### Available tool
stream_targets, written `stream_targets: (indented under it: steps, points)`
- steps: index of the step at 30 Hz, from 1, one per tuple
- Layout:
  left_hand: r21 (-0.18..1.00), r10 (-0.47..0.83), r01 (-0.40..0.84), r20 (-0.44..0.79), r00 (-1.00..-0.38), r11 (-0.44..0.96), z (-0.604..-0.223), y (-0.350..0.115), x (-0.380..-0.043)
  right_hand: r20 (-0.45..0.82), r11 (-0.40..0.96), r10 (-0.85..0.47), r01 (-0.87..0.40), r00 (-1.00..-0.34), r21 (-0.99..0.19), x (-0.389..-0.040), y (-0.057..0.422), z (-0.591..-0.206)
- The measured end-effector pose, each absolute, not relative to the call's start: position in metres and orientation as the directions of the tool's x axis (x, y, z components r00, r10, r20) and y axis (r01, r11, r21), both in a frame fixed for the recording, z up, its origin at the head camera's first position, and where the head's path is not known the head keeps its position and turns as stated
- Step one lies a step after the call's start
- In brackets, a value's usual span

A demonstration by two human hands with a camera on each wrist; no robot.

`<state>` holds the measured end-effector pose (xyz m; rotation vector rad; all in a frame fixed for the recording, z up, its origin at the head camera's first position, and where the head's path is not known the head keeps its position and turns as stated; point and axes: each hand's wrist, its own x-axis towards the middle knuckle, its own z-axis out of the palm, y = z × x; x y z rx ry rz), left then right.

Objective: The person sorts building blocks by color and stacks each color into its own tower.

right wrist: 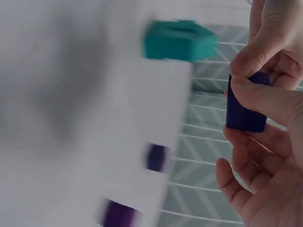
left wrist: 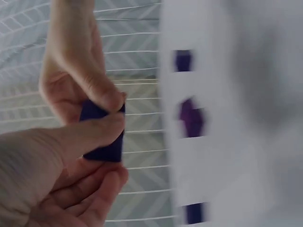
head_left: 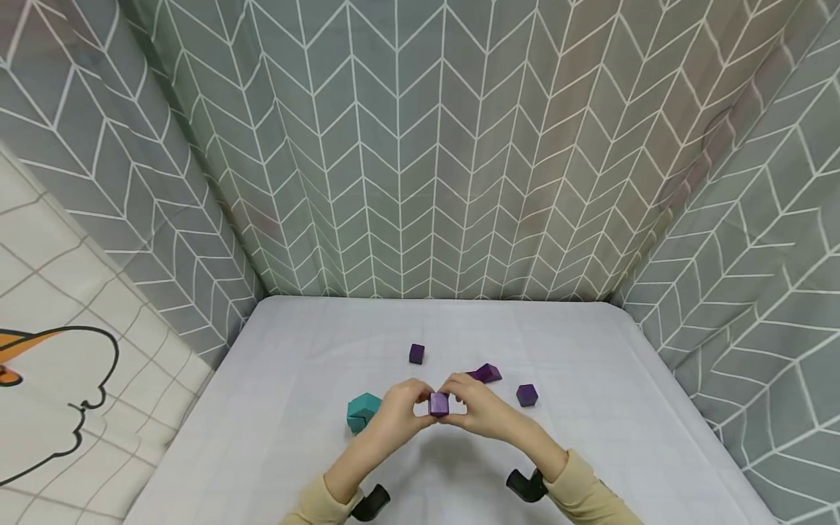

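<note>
A small purple block (head_left: pixel 438 405) is held up above the table between both hands. My left hand (head_left: pixel 396 412) pinches it from the left with thumb and fingers, while my right hand (head_left: pixel 484 413) grips its right side the same way. In the left wrist view the block (left wrist: pixel 105 152) looks dark blue, with both thumbs across its face. The right wrist view shows the thumbs meeting on the block (right wrist: pixel 246 112), part of which they hide. Just left of the left hand lies a teal faceted piece (head_left: pixel 363 408), partly covered by that hand.
On the white table (head_left: pixel 295 350) lie a dark purple cube (head_left: pixel 416 354) beyond the hands, an angular purple piece (head_left: pixel 487 373) behind the right hand, and another purple block (head_left: pixel 527 395) to its right. A patterned curtain (head_left: pixel 420 182) borders the far edge.
</note>
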<state>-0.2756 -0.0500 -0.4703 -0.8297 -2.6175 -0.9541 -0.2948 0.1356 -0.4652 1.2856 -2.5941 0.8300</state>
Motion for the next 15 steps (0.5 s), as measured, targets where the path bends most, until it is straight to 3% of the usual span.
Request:
stream_targets:
  steps: [8, 15]
  points:
    - [0.562, 0.381, 0.533, 0.373, -0.846, 0.633, -0.543, -0.051, -0.265, 0.296, 0.530, -0.716, -0.768, -0.632, -0.359, -0.289, 0.125, -0.532]
    - [0.582, 0.392, 0.536, 0.365, -0.844, 0.612, -0.569, -0.060, -0.270, 0.285, 0.529, -0.688, -0.730, -0.667, -0.432, -0.288, 0.121, -0.552]
